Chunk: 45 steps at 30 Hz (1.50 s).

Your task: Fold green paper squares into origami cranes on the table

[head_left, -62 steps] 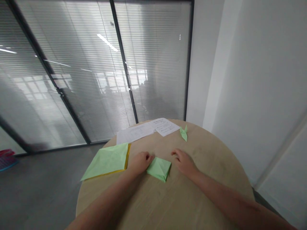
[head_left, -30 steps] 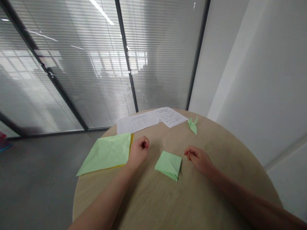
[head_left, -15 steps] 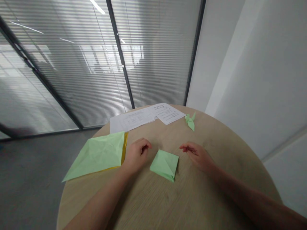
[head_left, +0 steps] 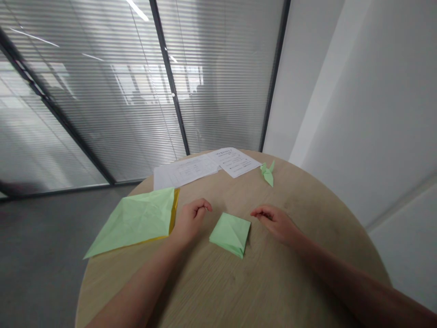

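Observation:
A folded square of light green paper (head_left: 230, 233) lies on the table between my two hands, a layered edge showing at its near side. To its left, my left hand (head_left: 191, 219) rests with fingers curled in, apart from the square and with nothing visible in it. On the other side my right hand (head_left: 276, 222) is also closed, its bent fingertips pointing at the square without touching it. A small folded green paper crane (head_left: 267, 173) sits beyond my right hand.
Left of my left hand lies a large creased green paper sheet (head_left: 138, 218) over a yellow sheet (head_left: 174, 210), reaching the table's left edge. Printed white papers (head_left: 191, 171) lie at the back of the round wooden table (head_left: 218, 291). Behind stands a glass partition with blinds (head_left: 218, 91).
The whole view has shifted slightly, moving things a little to the left. My left hand's fingers look more closed. The folded square stays on the table.

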Each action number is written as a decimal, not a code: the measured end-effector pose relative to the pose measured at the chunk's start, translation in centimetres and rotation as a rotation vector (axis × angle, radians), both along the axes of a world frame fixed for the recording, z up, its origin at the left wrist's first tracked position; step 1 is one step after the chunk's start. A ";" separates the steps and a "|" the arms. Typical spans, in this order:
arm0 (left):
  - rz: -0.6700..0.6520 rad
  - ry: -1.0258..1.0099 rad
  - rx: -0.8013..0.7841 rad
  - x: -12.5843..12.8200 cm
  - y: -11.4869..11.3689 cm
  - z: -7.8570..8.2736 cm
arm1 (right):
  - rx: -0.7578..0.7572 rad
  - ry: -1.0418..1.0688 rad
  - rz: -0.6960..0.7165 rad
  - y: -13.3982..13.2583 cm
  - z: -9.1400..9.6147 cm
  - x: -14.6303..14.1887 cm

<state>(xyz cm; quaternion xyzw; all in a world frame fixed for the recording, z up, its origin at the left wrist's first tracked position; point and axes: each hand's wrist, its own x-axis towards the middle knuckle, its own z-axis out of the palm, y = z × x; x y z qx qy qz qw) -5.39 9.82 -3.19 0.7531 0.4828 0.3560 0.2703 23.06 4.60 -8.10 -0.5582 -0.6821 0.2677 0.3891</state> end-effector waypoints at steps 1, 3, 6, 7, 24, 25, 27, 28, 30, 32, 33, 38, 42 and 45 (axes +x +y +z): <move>-0.008 -0.003 -0.002 0.0 0.0 0.0 | -0.007 0.000 0.001 0.0 0.0 0.0; -0.026 -0.010 -0.003 0.0 0.1 0.0 | -0.011 -0.001 0.001 0.0 -0.1 0.1; -0.041 -0.014 -0.008 -0.1 0.1 -0.1 | -0.011 -0.003 -0.001 0.0 0.0 0.1; -0.044 -0.015 -0.011 -0.1 0.2 -0.1 | -0.008 -0.004 0.002 0.0 0.0 0.1; -0.028 0.293 0.119 0.9 -0.7 -0.5 | 0.171 -0.430 0.053 -1.2 0.2 -1.5; -0.027 0.361 0.109 1.0 -0.8 -0.6 | 0.162 -0.462 0.052 -1.4 0.1 -1.8; -0.045 0.480 0.109 1.2 -1.0 -0.8 | 0.134 -0.519 0.043 -1.9 0.0 -2.4; -0.053 0.521 0.117 1.3 -1.2 -0.8 | 0.120 -0.544 0.038 -2.1 0.0 -2.6; -0.056 0.570 0.128 1.6 -1.7 -0.8 | 0.101 -0.581 0.037 -2.5 0.0 -3.0; -0.045 0.585 0.126 1.8 -2.1 -0.6 | 0.089 -0.594 0.047 -2.7 0.2 -3.1; -0.037 0.585 0.121 1.9 -2.2 -0.6 | 0.082 -0.592 0.052 -2.8 0.2 -3.2; -0.038 0.516 0.086 2.2 -2.2 -0.6 | 0.014 -0.521 0.058 -2.6 0.3 -3.1; -0.044 0.407 0.058 2.0 -1.7 -0.8 | 0.024 -0.381 0.062 -2.3 0.2 -3.1; -0.092 0.293 -0.003 2.0 -1.5 -0.9 | 0.055 -0.234 0.052 -2.3 0.4 -3.1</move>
